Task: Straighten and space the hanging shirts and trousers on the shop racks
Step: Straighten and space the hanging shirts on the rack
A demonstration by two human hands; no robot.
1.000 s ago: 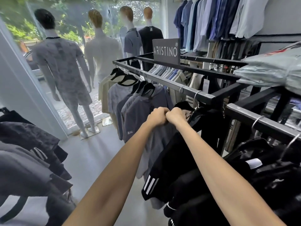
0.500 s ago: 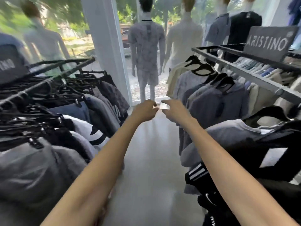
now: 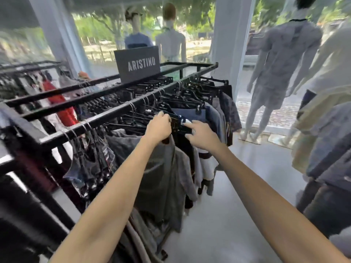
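A black metal rack (image 3: 106, 118) runs from lower left to upper right, crowded with dark trousers and shirts on black clip hangers. My left hand (image 3: 158, 128) is closed around a black hanger (image 3: 177, 124) that carries a grey garment (image 3: 163, 179). Just to its right, my right hand (image 3: 202, 135) has its fingers spread and touches the same hanger's end without gripping it. Beyond the hands hang blue and grey trousers (image 3: 212, 118) on more hangers.
A grey ARISTINO sign (image 3: 138, 63) stands on the rack top. Mannequins (image 3: 281, 69) stand at the shop window on the right, two more behind the sign. Another rack's clothes (image 3: 326, 141) hang at the right edge. Pale floor (image 3: 237, 196) lies between the racks.
The view has swung left from the right-hand rack, across the aisle, onto this rack. Both hands left the black shirt and now reach a hanger here; the left hand has closed on it.
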